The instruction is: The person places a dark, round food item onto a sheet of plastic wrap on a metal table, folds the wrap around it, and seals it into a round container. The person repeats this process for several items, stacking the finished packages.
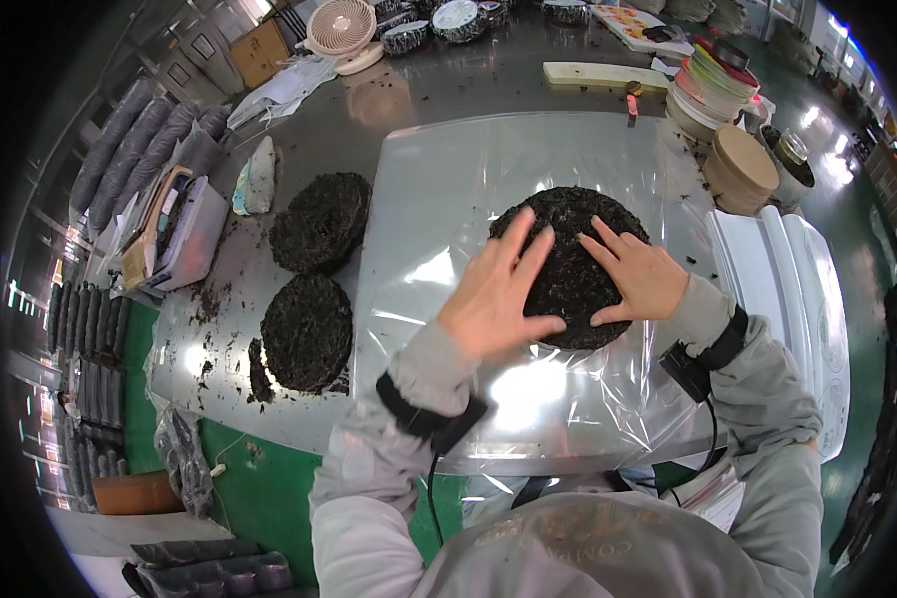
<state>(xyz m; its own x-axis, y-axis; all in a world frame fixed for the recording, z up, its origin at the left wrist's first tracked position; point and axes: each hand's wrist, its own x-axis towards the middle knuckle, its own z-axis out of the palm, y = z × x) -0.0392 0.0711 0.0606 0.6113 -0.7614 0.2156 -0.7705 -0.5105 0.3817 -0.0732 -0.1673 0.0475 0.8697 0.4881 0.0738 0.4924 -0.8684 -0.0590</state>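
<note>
A round black cake of dried leafy matter, which looks like seaweed (568, 276), lies on a stack of clear plastic film (433, 194) before me. My left hand (493, 284) rests on the cake's left side, fingers spread and thumb near its front edge. On the right side lies my right hand (635, 276), its fingers also apart. Neither hand is closed around the cake, and parts of its top are hidden beneath them. Left of the film, two more black cakes sit on the metal table: a farther cake (320, 222) and a nearer cake (306, 333).
A plastic bin (194, 239) and a torn white packet (256, 179) stand at left among dark crumbs. Rolled film (815, 321) lies at right, below a stack of round cardboard discs (740, 168) and coloured tapes (710, 90). Farther back are a fan (341, 30) and wrapped cakes (460, 19).
</note>
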